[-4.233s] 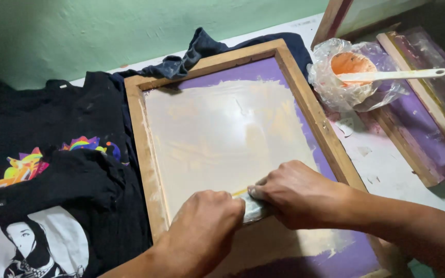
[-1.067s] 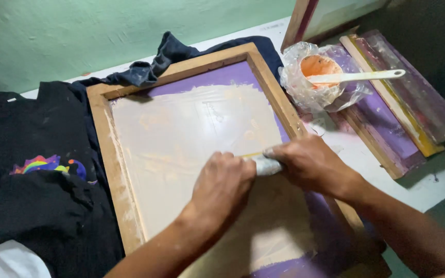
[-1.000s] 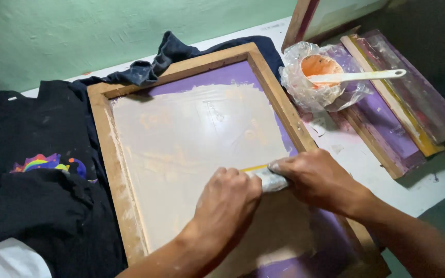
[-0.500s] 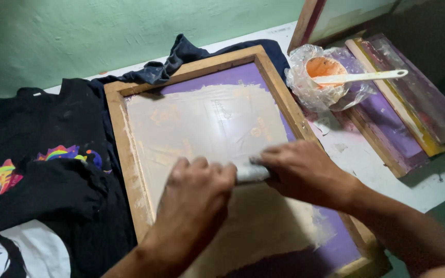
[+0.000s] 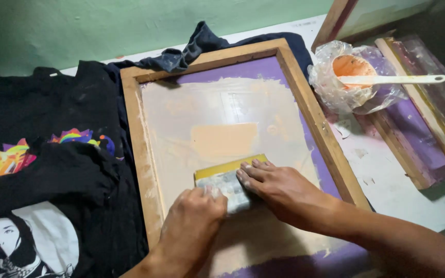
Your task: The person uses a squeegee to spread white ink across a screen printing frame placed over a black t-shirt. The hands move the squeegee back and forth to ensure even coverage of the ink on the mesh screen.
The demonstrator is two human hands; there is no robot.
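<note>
- Shirts, black, heaped at far left (image 5: pixel 42 170); bright printed designs face up, likely laid aside so the prints stay clear of the work.
- Wooden frame (image 5: pixel 132 154) lies flat over a dark garment (image 5: pixel 197 46), whose cloth bunches out past the far edge; flat contact would let paste pass evenly through the mesh.
- Mesh (image 5: pixel 222 118) shows purple at its borders, with pale cream paste smeared over most of the middle and one cleaner tan rectangle near centre.
- Left hand (image 5: pixel 191 226) curls over the near-left end of the squeegee (image 5: pixel 227 183), fingers pressed together on it.
- Squeegee sits on the mesh, lower centre of the frame: yellow top edge, body smeared whitish. Held tilted, by the look of it, so that the blade bears down.
- Right hand (image 5: pixel 279 188) lies flat on the squeegee's right end, fingers together, pressing rather than pinching.
- Plastic-lined tub of orange paste (image 5: pixel 354 69) stands right of the frame, a white spatula (image 5: pixel 392 80) resting across it, within reach.
- More purple screens (image 5: pixel 418 118) lie at far right.
</note>
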